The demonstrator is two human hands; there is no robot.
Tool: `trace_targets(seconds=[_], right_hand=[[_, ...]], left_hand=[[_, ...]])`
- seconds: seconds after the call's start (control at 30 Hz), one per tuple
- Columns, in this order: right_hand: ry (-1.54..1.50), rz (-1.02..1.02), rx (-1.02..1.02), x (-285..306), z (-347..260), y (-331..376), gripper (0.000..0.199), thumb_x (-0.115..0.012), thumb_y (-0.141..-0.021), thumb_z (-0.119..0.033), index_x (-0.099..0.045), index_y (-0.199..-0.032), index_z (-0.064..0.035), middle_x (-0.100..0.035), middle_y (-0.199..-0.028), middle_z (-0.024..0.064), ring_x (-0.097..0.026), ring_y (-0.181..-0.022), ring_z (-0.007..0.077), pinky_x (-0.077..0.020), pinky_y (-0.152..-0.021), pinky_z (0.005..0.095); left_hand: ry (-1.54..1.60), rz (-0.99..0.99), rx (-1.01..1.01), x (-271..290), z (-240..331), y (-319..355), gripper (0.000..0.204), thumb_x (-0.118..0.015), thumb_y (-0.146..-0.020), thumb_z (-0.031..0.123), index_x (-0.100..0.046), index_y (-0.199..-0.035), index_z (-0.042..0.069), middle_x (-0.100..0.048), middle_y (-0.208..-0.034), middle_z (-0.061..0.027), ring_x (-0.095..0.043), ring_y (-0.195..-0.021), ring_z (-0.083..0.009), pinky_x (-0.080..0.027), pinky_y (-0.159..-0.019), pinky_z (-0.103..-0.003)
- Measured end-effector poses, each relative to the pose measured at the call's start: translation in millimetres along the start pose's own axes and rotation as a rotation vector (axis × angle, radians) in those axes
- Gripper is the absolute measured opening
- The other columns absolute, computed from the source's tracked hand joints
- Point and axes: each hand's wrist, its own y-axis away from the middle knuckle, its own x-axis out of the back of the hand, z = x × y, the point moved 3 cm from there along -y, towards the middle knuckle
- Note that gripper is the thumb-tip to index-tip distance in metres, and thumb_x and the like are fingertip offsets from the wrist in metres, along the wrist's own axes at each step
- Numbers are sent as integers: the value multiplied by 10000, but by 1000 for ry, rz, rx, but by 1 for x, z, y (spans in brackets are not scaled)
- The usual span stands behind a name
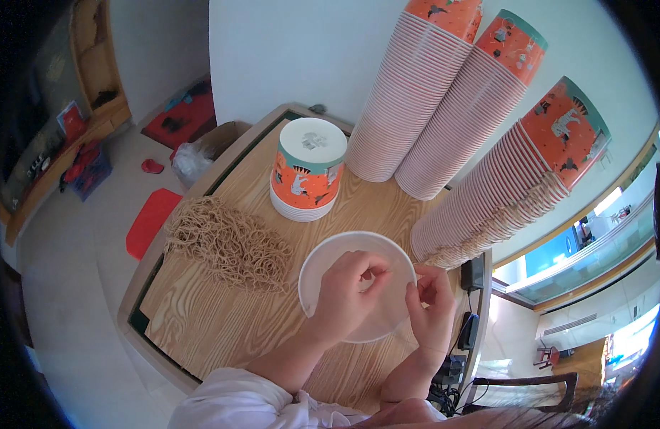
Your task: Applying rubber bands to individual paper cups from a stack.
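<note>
Left hand grips white paper cup at frame centre; right hand pinches rim. Step: handle fitting, seemingly. Next needs cord from pile on worktop.

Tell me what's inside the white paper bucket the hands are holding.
Inside the white paper bucket, only its bare white wall and bottom show. The left hand reaches over the rim and covers the middle, and the right hand pinches the right edge, so anything under the fingers stays hidden.
</note>
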Motion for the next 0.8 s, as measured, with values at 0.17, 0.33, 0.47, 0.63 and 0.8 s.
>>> trace_targets(seconds=[0.17, 0.33, 0.47, 0.63, 0.8], right_hand=[[181, -173, -78, 0, 8, -6, 264, -624, -815, 3, -571, -1070, -37, -540, -664, 41, -527, -587, 97, -437, -540, 247], [313, -334, -154, -3, 15, -5, 293, -680, -804, -57, -584, -1080, -44, -609, -732, 105, -610, -654, 153, -484, -603, 275], [158, -137, 102, 6, -1, -3, 316, -722, -761, -37, -620, -1060, -26, -653, -829, 103, -641, -782, 155, -500, -711, 262], [26, -95, 104, 5, -4, -1, 270, -742, -725, 11, -659, -981, -13, -669, -854, 98, -645, -782, 183, -505, -703, 288], [89, -96, 111, 7, -4, -1, 162, -728, -744, 11, -673, -896, 3, -660, -824, 97, -636, -761, 180, -499, -691, 281]], left_hand=[[5, -72, -7, 7, -3, -2, 101, -689, -774, 36, -622, -849, 44, -640, -799, -67, -634, -750, -219, -494, -642, -317], [15, -216, 70, 4, -2, 3, 62, -682, -815, 61, -649, -856, 26, -675, -817, -70, -655, -763, -171, -502, -677, -289], [-7, -277, 95, 2, -1, 3, 60, -675, -820, 57, -647, -856, 19, -674, -815, -78, -661, -769, -184, -505, -692, -296], [-11, -306, 85, 0, 2, 4, 59, -674, -819, 54, -645, -858, 21, -674, -810, -76, -661, -761, -189, -508, -687, -302], [16, -322, 102, -2, 3, 5, 62, -674, -821, 55, -643, -866, 26, -675, -814, -69, -658, -755, -189, -511, -667, -310]])
